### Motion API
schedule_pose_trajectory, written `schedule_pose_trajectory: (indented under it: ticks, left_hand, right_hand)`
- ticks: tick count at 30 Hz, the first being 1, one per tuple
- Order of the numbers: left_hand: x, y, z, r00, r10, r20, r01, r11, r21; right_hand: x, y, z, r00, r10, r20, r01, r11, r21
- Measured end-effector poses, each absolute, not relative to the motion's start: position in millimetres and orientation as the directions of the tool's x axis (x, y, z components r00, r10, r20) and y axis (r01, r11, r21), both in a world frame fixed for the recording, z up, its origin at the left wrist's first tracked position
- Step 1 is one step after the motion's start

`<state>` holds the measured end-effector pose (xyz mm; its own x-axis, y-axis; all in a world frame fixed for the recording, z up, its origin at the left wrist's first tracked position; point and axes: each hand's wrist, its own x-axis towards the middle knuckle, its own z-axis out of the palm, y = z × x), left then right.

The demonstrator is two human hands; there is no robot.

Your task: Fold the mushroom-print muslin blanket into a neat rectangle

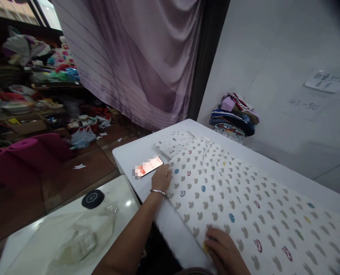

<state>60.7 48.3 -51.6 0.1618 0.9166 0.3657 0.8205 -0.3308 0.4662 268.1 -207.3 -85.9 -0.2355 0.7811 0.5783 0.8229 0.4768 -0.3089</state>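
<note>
1. Handwritten figures reading "45-50" (304,103) mark a pale wall (273,57); above them, a paper sheet (327,81) carries 2 lines of handwritten characters, too blurred to read in full.
2. A lit phone (152,166) lies on a white table (131,152), its screen partly pixelated and its remaining text too small to make out.
3. A black round container (92,199) bears a pale circular emblem, illegible here, on a white side table (124,187) beside a clear plastic bag (80,229).
4. A patterned cloth (215,183), printed with grey, red, blue and yellow motifs, stretches across the white table, with a smaller speckled cloth (175,142) at its far end.
5. The 2 hands are apart: the left hand (161,178), wearing a bracelet (157,191), touches the patterned cloth's edge just beside the phone; the right hand (223,246) bends its fingers at the near edge. Whether either grips the fabric cannot be told.
6. Folded textiles (233,116) pile against the wall; a purple curtain (147,57) hangs behind, blocking part of the cluttered room.
</note>
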Motion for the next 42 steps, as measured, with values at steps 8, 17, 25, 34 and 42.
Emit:
schedule_pose_trajectory:
  ticks: [8, 17, 25, 34, 42]
  left_hand:
    - [57.3, 39.0, -48.5, 0.32, 0.917, 0.237, 0.841, -0.39, 0.376]
    - [41.3, 52.7, -42.2, 0.278, 0.898, 0.342, 0.783, -0.418, 0.461]
    - [-29.2, 73.0, -54.4, 0.029, 0.886, 0.463, 0.95, -0.169, 0.264]
    - [-37.4, 76.4, -53.5, 0.06, 0.967, 0.247, 0.971, -0.114, 0.208]
    - [-28.6, 88.4, -48.8, 0.082, 0.976, 0.202, 0.968, -0.127, 0.217]
  right_hand:
    - [280.2, -206.9, -77.4, -0.244, 0.782, 0.573, 0.79, 0.503, -0.351]
    - [276.2, -200.4, -86.4, -0.231, 0.752, 0.617, 0.795, 0.511, -0.326]
    - [276.9, -203.8, -94.8, -0.202, 0.769, 0.607, 0.798, 0.489, -0.353]
    - [278.0, -204.0, -96.4, -0.152, 0.793, 0.589, 0.77, 0.469, -0.433]
    - [277.9, -204.0, -97.8, -0.181, 0.781, 0.598, 0.788, 0.479, -0.387]
